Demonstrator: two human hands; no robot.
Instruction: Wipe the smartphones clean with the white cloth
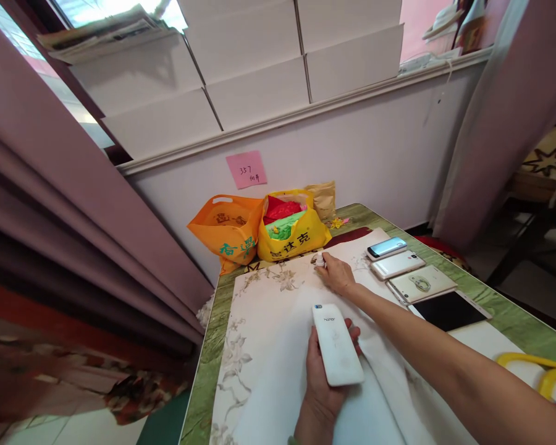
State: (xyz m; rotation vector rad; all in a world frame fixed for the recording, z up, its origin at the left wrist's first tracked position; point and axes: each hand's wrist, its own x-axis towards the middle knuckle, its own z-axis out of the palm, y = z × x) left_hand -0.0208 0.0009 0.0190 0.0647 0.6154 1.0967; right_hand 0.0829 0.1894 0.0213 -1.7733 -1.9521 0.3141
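Observation:
A white smartphone [337,346] rests in my left hand [319,395], its back with the lens and logo facing up, fingers wrapped around its edges. My right hand [337,275] reaches across to the far part of the patterned white sheet [269,346]. Its fingers are closed on a small white object [320,259], possibly a little bottle, partly hidden by the fingertips. Right of that arm lie several phones in a row: a bluish one [387,248], a white one [398,265], a gold one with a ring holder [421,284], and one with its dark screen up [449,310].
Behind the sheet stand an orange bag [227,222] and a yellow bag [296,241] filled with red and green items. A brown paper pouch [323,199] is beside them. Yellow scissor-like handles [532,360] lie at the right. A wall and curtains border the table [201,383].

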